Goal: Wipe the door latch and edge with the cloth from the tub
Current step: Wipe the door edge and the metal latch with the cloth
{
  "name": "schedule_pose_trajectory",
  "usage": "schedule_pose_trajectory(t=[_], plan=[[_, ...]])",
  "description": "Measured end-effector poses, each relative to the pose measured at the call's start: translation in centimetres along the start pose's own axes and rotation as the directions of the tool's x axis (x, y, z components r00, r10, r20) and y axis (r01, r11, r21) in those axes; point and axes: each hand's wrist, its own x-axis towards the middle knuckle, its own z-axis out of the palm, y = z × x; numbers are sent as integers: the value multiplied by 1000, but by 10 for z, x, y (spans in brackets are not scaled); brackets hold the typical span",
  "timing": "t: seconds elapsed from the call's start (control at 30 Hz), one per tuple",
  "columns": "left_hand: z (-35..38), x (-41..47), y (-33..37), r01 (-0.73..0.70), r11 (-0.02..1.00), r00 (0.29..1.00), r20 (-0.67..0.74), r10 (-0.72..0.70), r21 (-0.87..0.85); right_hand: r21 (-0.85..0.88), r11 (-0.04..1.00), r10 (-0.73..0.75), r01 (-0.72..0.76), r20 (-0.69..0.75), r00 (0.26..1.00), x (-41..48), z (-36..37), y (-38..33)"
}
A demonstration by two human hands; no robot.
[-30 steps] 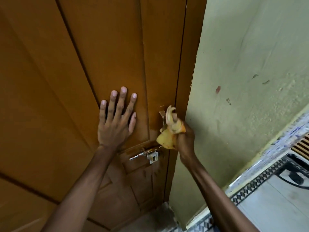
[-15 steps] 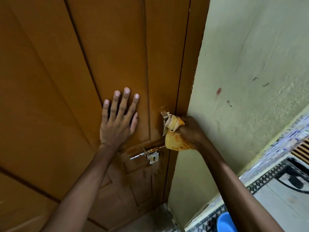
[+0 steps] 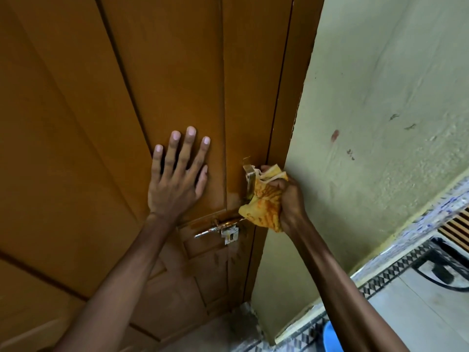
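A brown wooden door [image 3: 177, 72] fills the left of the view. My left hand [image 3: 177, 179] lies flat on it with fingers spread. A metal latch [image 3: 249, 180] stands upright near the door's right edge [image 3: 275, 123]. My right hand [image 3: 289, 196] is closed around a bunched yellow-orange cloth [image 3: 264, 201], which presses against the latch and the door edge. Below sits a metal slide bolt [image 3: 218, 228] with a hasp; the cloth's lower corner hangs just above its right end.
A pale green wall [image 3: 380, 97] with small stains stands right of the door frame. A patterned tile border [image 3: 396, 270] runs along the floor. The rim of a blue tub [image 3: 330, 336] shows at the bottom. A dark cable [image 3: 441, 275] lies on the floor at right.
My right hand has turned and shifted with the cloth from just below the latch to its right side, against the door edge. My left hand has stayed flat on the door.
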Motion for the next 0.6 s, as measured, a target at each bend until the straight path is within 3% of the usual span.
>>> schedule_pose_trajectory(t=[0.1, 0.17, 0.3, 0.37, 0.47, 0.6], plan=[[1, -1, 0, 0, 1000, 1000, -5, 0, 6, -189, 982, 20, -3, 85, 996, 5, 0, 0], [1, 0, 0, -2, 1000, 1000, -5, 2, 10, -434, 899, 16, 53, 154, 988, 6, 0, 0], [0, 0, -1, -5, 1000, 1000, -8, 5, 6, -614, 767, -47, 186, 236, 971, 8, -6, 21], [0, -1, -2, -5, 1000, 1000, -11, 5, 10, -721, 642, -136, 261, 227, 964, 16, -10, 33], [-2, 1, -2, -20, 1000, 1000, -11, 20, 3, -903, 350, -193, 250, 192, 962, 23, -7, 34], [-3, 2, -3, -26, 1000, 1000, -14, 26, 5, -968, 37, -238, 247, 232, 943, 19, 2, 24]])
